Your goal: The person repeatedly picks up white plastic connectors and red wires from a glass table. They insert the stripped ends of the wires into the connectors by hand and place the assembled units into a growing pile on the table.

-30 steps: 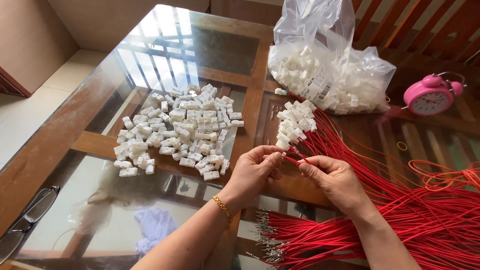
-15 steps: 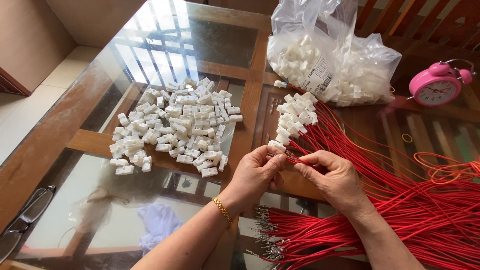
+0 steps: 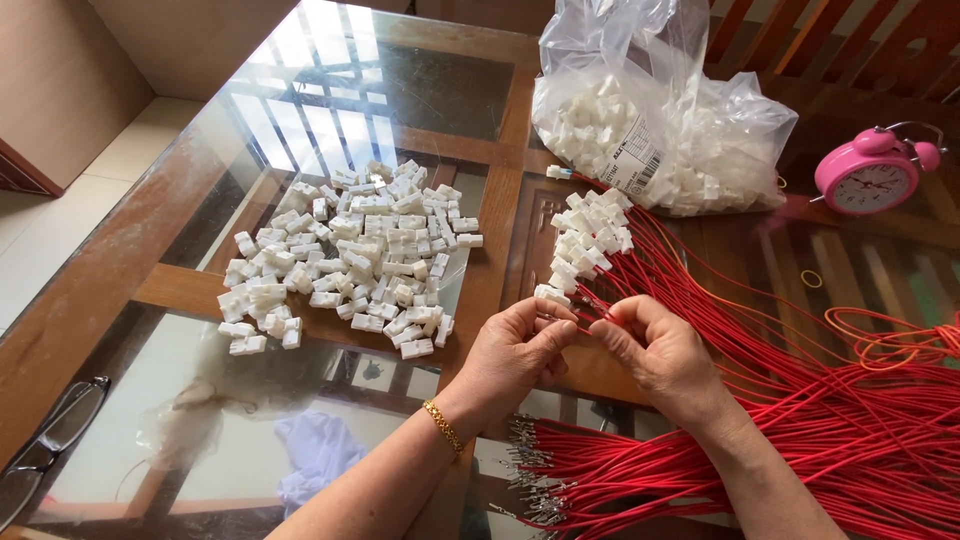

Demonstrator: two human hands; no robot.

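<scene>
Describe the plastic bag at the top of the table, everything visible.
The plastic bag is clear, thin and crinkled, slumped on the far side of the glass-topped table, its mouth gathered loosely upward and running out of the frame. It is well filled with small white plastic connectors, the same kind as the loose pile to its left. A white printed label shows on its front. A row of connectors already fitted on red wires lies at its front edge. A pink alarm clock stands to its right, apart.

glasses (image 3: pixel 45 450): cut by left edge | red wires (image 3: pixel 800 440): run off right edge
</scene>
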